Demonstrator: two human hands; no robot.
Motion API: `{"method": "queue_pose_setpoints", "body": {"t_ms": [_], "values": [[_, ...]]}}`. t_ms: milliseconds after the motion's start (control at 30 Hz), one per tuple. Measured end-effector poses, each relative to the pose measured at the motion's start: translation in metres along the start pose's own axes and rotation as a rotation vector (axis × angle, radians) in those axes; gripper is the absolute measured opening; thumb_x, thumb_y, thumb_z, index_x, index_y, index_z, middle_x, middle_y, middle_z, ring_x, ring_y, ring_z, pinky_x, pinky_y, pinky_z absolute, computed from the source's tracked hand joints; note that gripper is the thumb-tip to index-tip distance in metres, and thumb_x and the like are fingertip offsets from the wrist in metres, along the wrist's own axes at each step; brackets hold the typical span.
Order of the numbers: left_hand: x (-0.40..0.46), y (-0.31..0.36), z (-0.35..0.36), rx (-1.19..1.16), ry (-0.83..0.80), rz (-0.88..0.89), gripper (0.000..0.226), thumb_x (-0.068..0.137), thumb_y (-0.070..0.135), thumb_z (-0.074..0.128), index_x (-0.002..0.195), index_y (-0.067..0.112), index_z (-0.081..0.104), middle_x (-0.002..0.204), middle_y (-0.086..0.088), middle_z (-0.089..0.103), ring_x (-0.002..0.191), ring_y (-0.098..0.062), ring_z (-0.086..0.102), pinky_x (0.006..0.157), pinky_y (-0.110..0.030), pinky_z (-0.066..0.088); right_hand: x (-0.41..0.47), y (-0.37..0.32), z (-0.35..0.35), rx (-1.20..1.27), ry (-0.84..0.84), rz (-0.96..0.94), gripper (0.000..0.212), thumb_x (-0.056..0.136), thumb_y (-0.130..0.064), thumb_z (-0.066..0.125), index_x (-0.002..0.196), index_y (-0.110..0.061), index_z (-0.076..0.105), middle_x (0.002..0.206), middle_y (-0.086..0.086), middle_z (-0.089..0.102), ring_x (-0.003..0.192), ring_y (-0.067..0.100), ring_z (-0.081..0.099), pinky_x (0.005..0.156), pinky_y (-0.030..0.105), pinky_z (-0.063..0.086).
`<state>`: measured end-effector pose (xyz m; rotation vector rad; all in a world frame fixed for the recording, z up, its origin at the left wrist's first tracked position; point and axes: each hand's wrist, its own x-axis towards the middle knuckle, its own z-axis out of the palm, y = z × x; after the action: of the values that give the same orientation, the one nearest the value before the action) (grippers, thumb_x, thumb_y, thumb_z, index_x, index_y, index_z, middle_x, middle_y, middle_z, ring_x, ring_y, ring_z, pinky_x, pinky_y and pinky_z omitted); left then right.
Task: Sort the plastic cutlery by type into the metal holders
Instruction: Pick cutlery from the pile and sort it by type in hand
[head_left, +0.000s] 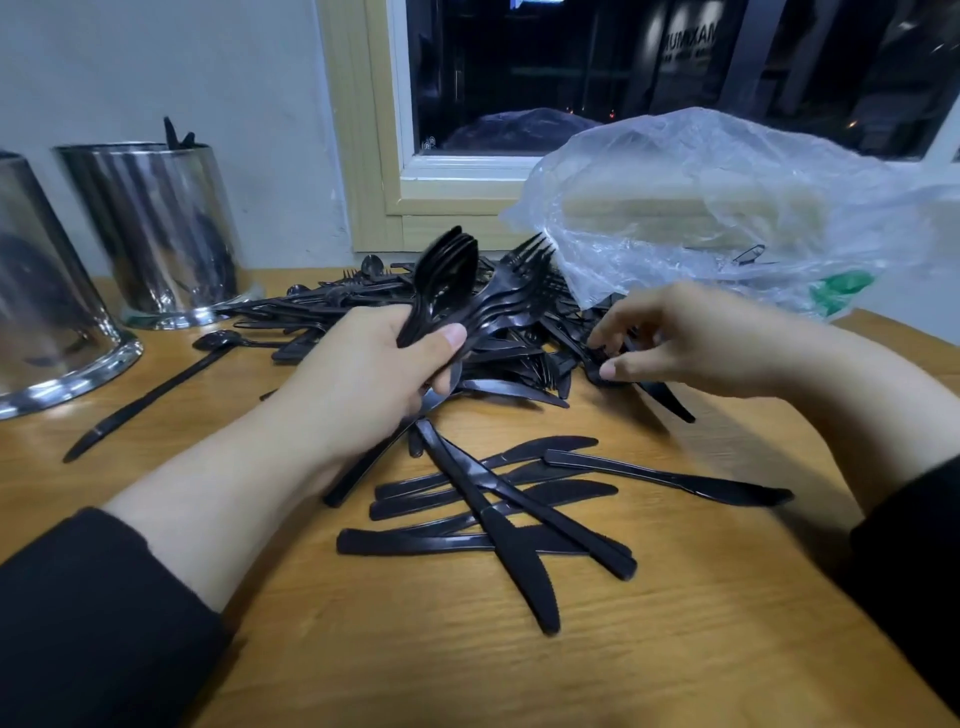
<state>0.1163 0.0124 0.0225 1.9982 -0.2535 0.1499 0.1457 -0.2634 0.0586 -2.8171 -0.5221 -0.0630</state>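
My left hand (374, 364) grips a bundle of black plastic spoons (449, 270) and forks (524, 280), heads pointing up and away. My right hand (675, 338) reaches into the mixed cutlery pile (519, 358) and pinches a black piece (602, 358) between thumb and fingers; its type is hidden. Several black knives (498, 499) lie loose on the wooden table (415, 649) in front of me. Two shiny metal holders stand at the left: one (156, 228) with a few black handles sticking out, one (36, 312) at the frame edge.
A crumpled clear plastic bag (701, 208) sits behind the pile at the right, under a window (623, 78). A lone black spoon (150, 395) lies near the holders. A wall closes off the table's far edge.
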Motion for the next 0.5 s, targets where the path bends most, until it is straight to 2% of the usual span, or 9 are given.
{"method": "queue_pose_setpoints", "body": {"t_ms": [100, 133, 267, 333, 400, 500], "values": [[-0.001, 0.001, 0.0, -0.037, 0.013, -0.035, 0.039, 0.105, 0.033, 0.054, 0.076, 0.008, 0.061, 0.042, 0.009, 0.046, 0.039, -0.008, 0.033, 0.038, -0.018, 0.028, 0.003, 0.0, 0.006, -0.116, -0.094, 0.044, 0.028, 0.086, -0.042, 0.076, 0.113, -0.037, 0.069, 0.104, -0.017, 0.061, 0.092, 0.006, 0.059, 0.082, 0.029, 0.051], [-0.001, 0.001, 0.0, -0.047, 0.018, -0.045, 0.037, 0.105, 0.032, 0.053, 0.078, 0.008, 0.061, 0.042, 0.009, 0.049, 0.039, -0.008, 0.034, 0.038, -0.018, 0.028, 0.004, 0.001, 0.009, -0.14, -0.103, 0.057, 0.027, 0.086, -0.041, 0.075, 0.112, -0.037, 0.069, 0.105, -0.016, 0.061, 0.093, 0.009, 0.059, 0.084, 0.033, 0.051], [-0.003, 0.002, -0.001, -0.109, 0.02, -0.069, 0.031, 0.105, 0.03, 0.054, 0.083, 0.01, 0.059, 0.049, 0.008, 0.055, 0.043, -0.008, 0.035, 0.038, -0.019, 0.027, 0.007, 0.003, 0.015, -0.176, -0.043, 0.077, 0.012, 0.09, -0.027, 0.071, 0.099, -0.035, 0.072, 0.105, -0.012, 0.065, 0.089, 0.009, 0.06, 0.079, 0.031, 0.052], [-0.003, 0.001, -0.001, -0.143, 0.017, -0.077, 0.029, 0.105, 0.03, 0.054, 0.084, 0.01, 0.059, 0.057, 0.007, 0.058, 0.047, -0.009, 0.036, 0.039, -0.02, 0.027, 0.009, 0.002, 0.017, -0.184, -0.022, 0.067, 0.012, 0.091, -0.023, 0.068, 0.093, -0.034, 0.072, 0.105, -0.01, 0.066, 0.087, 0.008, 0.06, 0.073, 0.026, 0.049], [-0.004, 0.001, -0.001, -0.16, 0.008, -0.076, 0.03, 0.105, 0.03, 0.054, 0.084, 0.009, 0.058, 0.059, 0.007, 0.058, 0.048, -0.01, 0.035, 0.039, -0.021, 0.026, 0.01, 0.002, 0.017, -0.173, -0.006, 0.069, 0.007, 0.09, -0.029, 0.07, 0.095, -0.034, 0.072, 0.102, -0.012, 0.066, 0.085, 0.006, 0.058, 0.069, 0.024, 0.045], [-0.003, 0.0, -0.002, -0.172, 0.0, -0.076, 0.03, 0.105, 0.03, 0.054, 0.084, 0.01, 0.058, 0.059, 0.007, 0.058, 0.048, -0.01, 0.035, 0.04, -0.021, 0.025, 0.008, 0.001, 0.018, -0.187, -0.027, 0.098, 0.021, 0.089, -0.038, 0.072, 0.109, -0.031, 0.07, 0.098, -0.015, 0.063, 0.087, 0.007, 0.058, 0.075, 0.028, 0.05]]}}
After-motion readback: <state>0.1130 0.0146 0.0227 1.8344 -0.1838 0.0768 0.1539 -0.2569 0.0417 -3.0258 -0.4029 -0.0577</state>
